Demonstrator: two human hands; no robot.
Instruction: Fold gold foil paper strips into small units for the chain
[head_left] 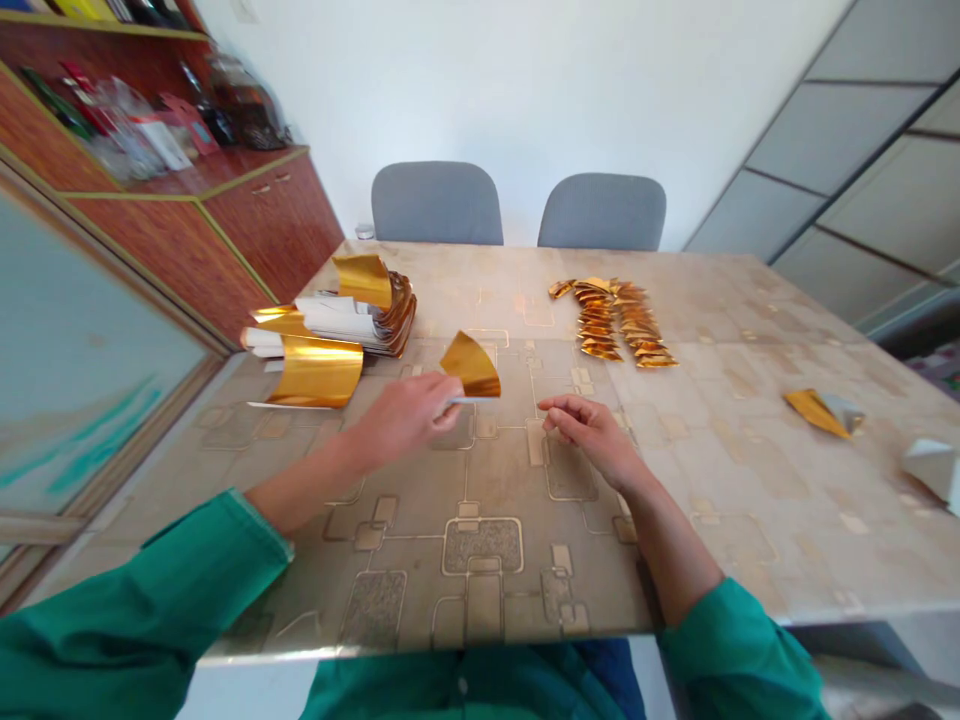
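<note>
A curved sheet of gold foil paper (471, 366) is pinched at its left end by my left hand (420, 408), held over the middle of the table. My right hand (585, 428) is to the right of the sheet, apart from it, fingers loosely curled toward the thumb; nothing shows in them. Left of my left hand lies a loose gold sheet (319, 372), curling up in front of a stack of gold and white paper (349, 318). Folded gold paper pieces (598, 318) stand in two rows beyond my right hand.
The patterned table (480, 600) reaches to two grey chairs (436, 203) at the far side. A gold and silver paper piece (821, 412) and a whitish folded paper (934, 470) lie at the right. A wooden cabinet (262, 215) stands at the far left.
</note>
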